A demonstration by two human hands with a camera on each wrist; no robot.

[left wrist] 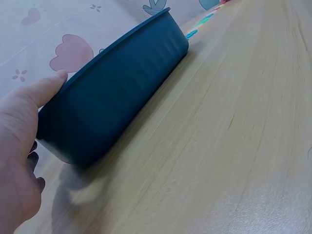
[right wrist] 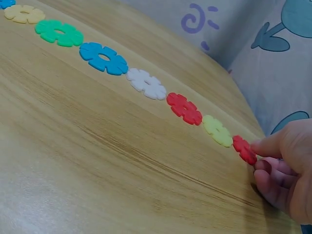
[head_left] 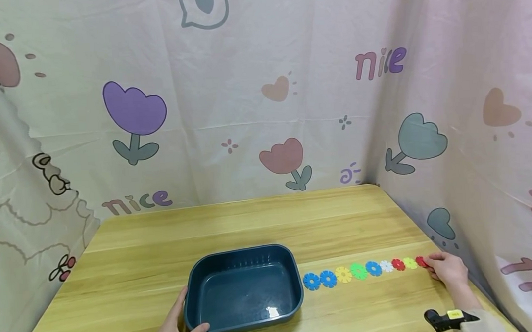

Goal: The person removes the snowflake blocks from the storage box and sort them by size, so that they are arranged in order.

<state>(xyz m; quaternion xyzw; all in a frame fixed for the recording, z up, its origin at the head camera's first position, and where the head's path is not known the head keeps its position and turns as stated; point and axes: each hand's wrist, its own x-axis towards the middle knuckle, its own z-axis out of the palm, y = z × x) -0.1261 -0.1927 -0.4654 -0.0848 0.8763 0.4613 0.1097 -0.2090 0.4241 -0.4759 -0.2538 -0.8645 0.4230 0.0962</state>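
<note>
A deep blue plastic basin with rounded corners sits on the wooden table, nothing lying in it. My left hand grips its near left corner, thumb along the front side and fingers along the left side. From the basin's right side, a row of flower-shaped plastic discs runs rightward, in blue, yellow, green, white and red. At the far end my right hand pinches the last red disc by its edge, thumb and fingers right at it. Beside that piece lies a yellow disc, then another red disc.
Wood-grain table surface extends behind and left of the basin. A patterned curtain hangs along the back and both sides. A black strap device with a yellow label is worn on the right wrist.
</note>
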